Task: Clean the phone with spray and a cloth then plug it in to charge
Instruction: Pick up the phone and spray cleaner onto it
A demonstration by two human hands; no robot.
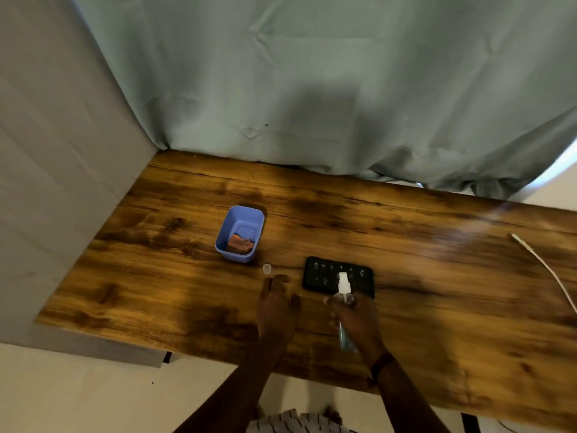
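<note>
Black phone (338, 278) lies flat near the tabletop's (437, 276) front edge. Your right hand (356, 323) grips the spray bottle (344, 310), nozzle over it for wetting. Your left hand (276, 307) is relaxed and empty.

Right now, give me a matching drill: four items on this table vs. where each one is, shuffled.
1 spray bottle
2 cloth
3 phone
4 cable

A in the blue tub
B flat on the table, near its middle
C at the far right end
D held in the right hand

Pairs: 1-D, 2-A, 3-B, 4-C
</note>
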